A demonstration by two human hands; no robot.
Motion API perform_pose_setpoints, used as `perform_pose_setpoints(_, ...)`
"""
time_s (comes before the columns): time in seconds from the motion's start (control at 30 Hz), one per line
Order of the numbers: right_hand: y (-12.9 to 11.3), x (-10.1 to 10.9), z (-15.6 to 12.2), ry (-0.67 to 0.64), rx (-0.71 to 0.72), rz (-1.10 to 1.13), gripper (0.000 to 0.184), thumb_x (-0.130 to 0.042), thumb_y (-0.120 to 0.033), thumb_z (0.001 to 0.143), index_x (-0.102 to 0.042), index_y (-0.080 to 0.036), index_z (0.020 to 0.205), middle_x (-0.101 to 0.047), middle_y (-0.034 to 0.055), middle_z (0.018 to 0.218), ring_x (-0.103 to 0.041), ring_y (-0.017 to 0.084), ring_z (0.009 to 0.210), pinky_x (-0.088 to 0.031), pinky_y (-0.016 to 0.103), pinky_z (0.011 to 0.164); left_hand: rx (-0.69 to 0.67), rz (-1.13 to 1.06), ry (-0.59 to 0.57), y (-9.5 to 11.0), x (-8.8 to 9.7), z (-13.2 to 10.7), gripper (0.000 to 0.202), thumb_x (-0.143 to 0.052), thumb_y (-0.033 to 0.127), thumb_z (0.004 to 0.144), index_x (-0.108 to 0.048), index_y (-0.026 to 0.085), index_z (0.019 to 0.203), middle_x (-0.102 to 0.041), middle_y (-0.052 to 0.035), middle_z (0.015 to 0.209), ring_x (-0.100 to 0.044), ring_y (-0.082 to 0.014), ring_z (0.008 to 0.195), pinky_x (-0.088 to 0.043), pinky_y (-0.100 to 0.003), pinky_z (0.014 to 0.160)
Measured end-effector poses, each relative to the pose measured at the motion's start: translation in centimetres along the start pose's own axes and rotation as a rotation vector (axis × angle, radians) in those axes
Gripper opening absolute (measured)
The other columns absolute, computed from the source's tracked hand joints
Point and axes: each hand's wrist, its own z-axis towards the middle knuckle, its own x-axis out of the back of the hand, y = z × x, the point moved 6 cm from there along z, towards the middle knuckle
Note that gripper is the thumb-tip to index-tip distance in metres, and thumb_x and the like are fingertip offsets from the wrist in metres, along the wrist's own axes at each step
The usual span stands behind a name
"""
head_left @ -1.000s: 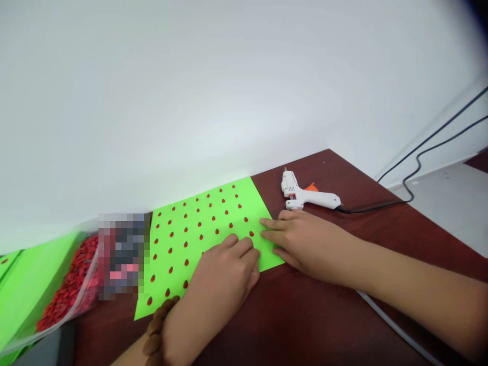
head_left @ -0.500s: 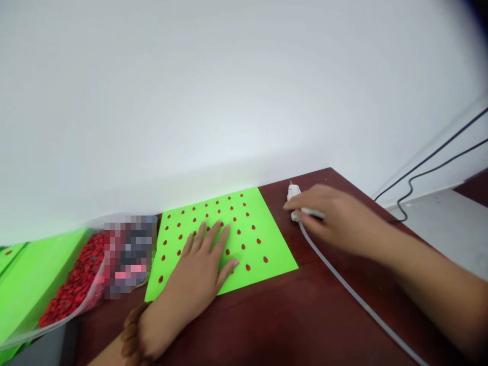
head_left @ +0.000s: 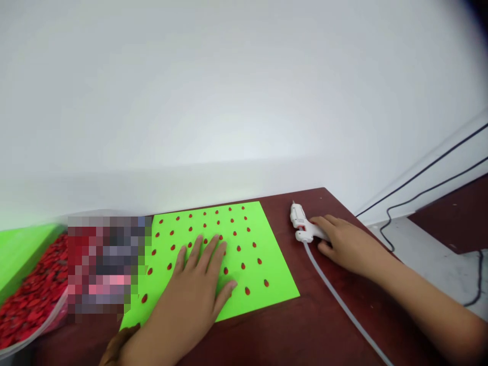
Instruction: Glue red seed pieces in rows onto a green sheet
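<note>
- Nearby, on the dark red surface point(head_left: 267, 338): a hot glue gun point(head_left: 303, 223) at the sheet's right, its grey cord point(head_left: 335, 300) trailing toward the near edge; a clear bag of red pieces point(head_left: 28, 305) far left
- Blurred block point(head_left: 102, 264) covering the bag's right end and the sheet's left corner, contents unreadable
- Green sheet point(head_left: 276, 277) with rows of red drops point(head_left: 243, 266), mid-surface, under the left hand point(head_left: 190, 290), open, palm down, fingers spread
- Right hand point(head_left: 345, 244) half open, fingers against the glue gun's rear, grip unclear

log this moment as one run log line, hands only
left hand: flat on bright green sheet with red teardrop shapes | right hand: touching white hot glue gun
</note>
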Motion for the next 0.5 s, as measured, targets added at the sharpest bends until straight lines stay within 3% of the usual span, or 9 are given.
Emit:
perform_pose_setpoints(0.17,-0.3,2.5,0.9,0.066,-0.011,0.227,0.038,-0.051,-0.031,0.101,-0.063,-0.022,0.136,-0.075,0.0141,0.127,-0.075,0.032,0.102,-0.06,0.045,0.084,-0.059,0.074,0.097,0.2,0.2,-0.1,0.06,-0.042,0.058,0.109,-0.066,0.018,0.147,-0.056,-0.0178,0.161,-0.056,-0.0491,0.144,-0.053,-0.072,0.108)
perform_pose_setpoints(0.27,-0.8,3.7,2.5,0.03,-0.029,0.481,0.028,-0.05,-0.044,0.106,-0.068,-0.024,0.114,-0.077,0.0092,0.1,-0.073,0.028,0.085,-0.059,0.042,0.076,-0.086,0.091,0.154,0.1,0.4,-0.2,0.061,-0.045,0.059,0.107,-0.064,0.019,0.149,-0.056,-0.0176,0.161,-0.058,-0.0491,0.142,-0.055,-0.07,0.104)
perform_pose_setpoints(0.37,-1.6,3.4,4.8,-0.065,-0.022,0.732,0.038,-0.045,-0.052,0.109,-0.067,-0.023,0.098,-0.068,0.0032,0.078,-0.064,0.021,0.066,-0.055,0.038,0.066,-0.107,0.098,0.189,-0.2,0.4,-0.4,0.067,-0.052,0.06,0.104,-0.057,0.019,0.156,-0.055,-0.017,0.162,-0.058,-0.0478,0.142,-0.055,-0.067,0.104)
perform_pose_setpoints(0.5,-2.3,1.3,7.4,-0.175,0.006,0.943,0.042,-0.041,-0.053,0.111,-0.066,-0.02,0.105,-0.063,0.0006,0.074,-0.059,0.018,0.062,-0.051,0.034,0.06,-0.14,0.166,0.207,-0.5,-0.4,-0.8,0.071,-0.052,0.064,0.101,-0.056,0.021,0.157,-0.056,-0.0141,0.162,-0.06,-0.0465,0.141,-0.054,-0.065,0.101)
